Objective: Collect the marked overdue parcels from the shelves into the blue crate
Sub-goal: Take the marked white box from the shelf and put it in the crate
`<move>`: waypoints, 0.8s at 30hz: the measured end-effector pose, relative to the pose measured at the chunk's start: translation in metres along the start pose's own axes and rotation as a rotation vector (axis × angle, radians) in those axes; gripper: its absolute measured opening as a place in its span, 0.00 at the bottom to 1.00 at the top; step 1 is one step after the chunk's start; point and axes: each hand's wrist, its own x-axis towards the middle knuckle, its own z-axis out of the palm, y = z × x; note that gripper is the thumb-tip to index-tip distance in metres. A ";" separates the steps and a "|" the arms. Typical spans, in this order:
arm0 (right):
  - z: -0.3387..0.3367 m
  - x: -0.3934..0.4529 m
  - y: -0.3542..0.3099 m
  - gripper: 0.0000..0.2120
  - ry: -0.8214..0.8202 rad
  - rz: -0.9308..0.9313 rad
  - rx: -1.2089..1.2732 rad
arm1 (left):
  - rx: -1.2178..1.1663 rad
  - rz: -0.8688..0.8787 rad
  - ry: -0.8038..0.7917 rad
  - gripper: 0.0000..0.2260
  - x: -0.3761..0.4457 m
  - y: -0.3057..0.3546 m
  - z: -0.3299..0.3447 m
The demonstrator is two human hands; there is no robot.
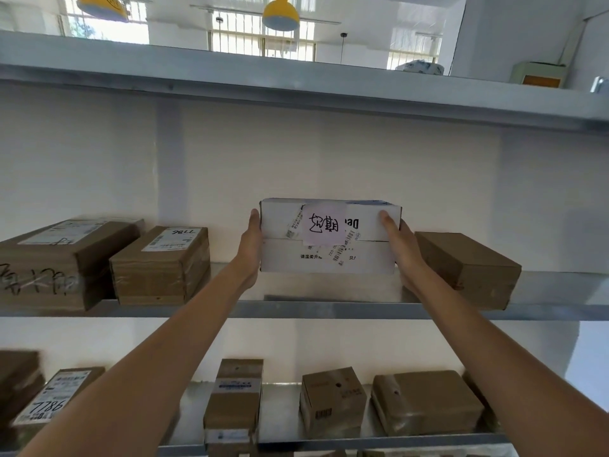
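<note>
White parcel [329, 258], pink note [324, 227]; brown boxes [159, 267].

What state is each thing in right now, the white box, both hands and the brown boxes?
White box: held at both ends, marked with a handwritten note.
Left hand: grips box's left end.
Right hand: grips box's right end.
Brown boxes: taped shut, resting on shelves.
Blue crate: not in view.

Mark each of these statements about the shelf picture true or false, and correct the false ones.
1. Both hands hold the white parcel by its ends. True: the left hand and right hand grip it.
2. A note with handwriting is stuck on its front. True.
3. The parcel sits on the lowest shelf. False: it is at the middle shelf.
4. The blue crate stands beside it. False: no crate is in view.
</note>
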 end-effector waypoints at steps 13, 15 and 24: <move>0.004 -0.013 0.004 0.19 0.079 0.038 0.086 | -0.045 0.030 -0.043 0.21 -0.024 0.001 -0.009; 0.003 -0.017 0.004 0.19 0.080 0.070 0.122 | -0.051 0.030 -0.057 0.21 -0.026 0.001 -0.010; -0.033 -0.048 0.018 0.37 0.164 0.283 0.308 | -0.127 -0.024 -0.241 0.24 -0.021 -0.012 0.000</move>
